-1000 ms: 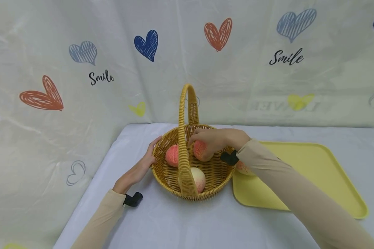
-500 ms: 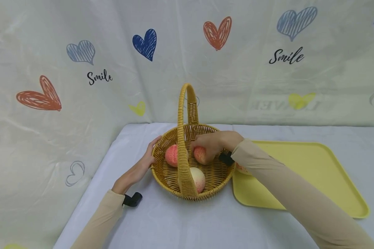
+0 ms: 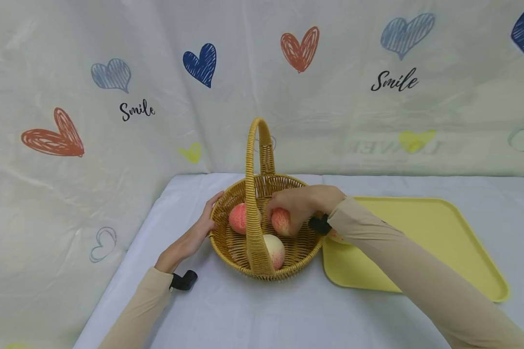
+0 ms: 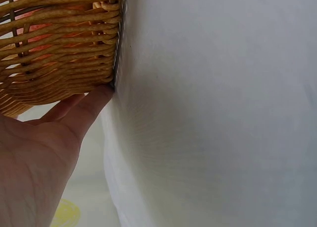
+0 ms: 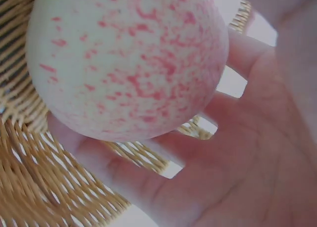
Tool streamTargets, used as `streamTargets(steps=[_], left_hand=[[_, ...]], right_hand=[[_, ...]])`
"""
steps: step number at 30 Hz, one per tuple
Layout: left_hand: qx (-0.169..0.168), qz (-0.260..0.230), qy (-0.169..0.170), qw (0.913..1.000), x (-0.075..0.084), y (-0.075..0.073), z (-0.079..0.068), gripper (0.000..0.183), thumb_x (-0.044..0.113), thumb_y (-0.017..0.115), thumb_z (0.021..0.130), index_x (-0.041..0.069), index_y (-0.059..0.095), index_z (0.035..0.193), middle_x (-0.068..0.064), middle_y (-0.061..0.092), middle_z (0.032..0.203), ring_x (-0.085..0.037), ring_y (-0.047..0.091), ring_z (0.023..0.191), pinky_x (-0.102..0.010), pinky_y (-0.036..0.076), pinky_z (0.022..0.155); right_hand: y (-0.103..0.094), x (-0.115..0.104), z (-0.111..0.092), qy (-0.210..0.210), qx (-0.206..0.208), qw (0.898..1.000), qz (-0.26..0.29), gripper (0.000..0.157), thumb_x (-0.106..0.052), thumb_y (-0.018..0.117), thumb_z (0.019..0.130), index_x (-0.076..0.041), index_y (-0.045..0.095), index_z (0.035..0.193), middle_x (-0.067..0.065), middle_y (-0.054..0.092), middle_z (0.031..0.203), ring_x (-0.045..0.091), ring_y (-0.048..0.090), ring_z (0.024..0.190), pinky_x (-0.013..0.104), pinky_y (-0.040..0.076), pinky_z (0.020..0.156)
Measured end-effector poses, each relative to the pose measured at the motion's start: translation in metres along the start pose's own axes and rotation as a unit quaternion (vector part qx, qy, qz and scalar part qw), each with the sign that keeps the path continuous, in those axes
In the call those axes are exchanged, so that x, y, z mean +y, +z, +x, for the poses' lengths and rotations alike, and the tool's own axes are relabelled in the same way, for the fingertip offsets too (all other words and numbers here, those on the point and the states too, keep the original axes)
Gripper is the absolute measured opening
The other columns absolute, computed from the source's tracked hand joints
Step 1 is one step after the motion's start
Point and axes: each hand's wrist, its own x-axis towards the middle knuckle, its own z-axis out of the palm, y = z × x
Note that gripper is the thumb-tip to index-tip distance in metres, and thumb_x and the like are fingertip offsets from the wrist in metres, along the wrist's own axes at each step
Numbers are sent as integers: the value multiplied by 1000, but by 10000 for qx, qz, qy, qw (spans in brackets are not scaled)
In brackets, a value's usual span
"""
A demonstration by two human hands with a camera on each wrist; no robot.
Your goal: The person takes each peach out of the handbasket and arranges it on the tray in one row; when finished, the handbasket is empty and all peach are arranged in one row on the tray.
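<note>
A round wicker basket (image 3: 256, 266) with a tall arched handle stands on the white cloth. Inside the basket, my right hand (image 3: 303, 206) holds a pale peach speckled with pink (image 5: 129, 63), its fingers curved round the underside in the right wrist view. A pinker peach (image 3: 237, 218) lies to the left of the handle, and a cream peach (image 3: 276, 252) sits at the front, partly behind the handle. At the basket's left side my left hand (image 3: 192, 240) rests against the wicker; in the left wrist view its fairly straight fingers (image 4: 86, 110) touch near the base.
A yellow tray (image 3: 432, 242) lies right of the basket, partly under my right forearm. Another peach (image 3: 338, 237) shows on the tray's left end, mostly hidden by the sleeve. Behind the table hangs a pale curtain (image 3: 332, 106) printed with hearts.
My right hand has sunk slightly into the basket with the peach, then stayed nearly still. The left hand keeps its place. The whole head view has shifted a little.
</note>
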Motion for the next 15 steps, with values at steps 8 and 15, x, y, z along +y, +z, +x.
streamTargets(steps=[8,15], left_hand=[[1,-213,12,9998,-4,-3,-5,83,10,29,92,27,-1,168,-8,-4,174,-34,9,157,-65,14,119],[-125,-276,67,9995,-1,-2,-2,82,10,30,94,29,-1,168,-8,-1,174,-32,9,158,-64,14,120]], right_hand=[[-7,-14,-19,-379,704,9968,-91,43,-10,83,81,-19,68,120,1,56,118,19,55,109,40,48,96],[-10,-23,-56,-607,1494,9869,-107,45,-9,83,78,-18,69,119,-1,56,121,18,56,109,40,50,95]])
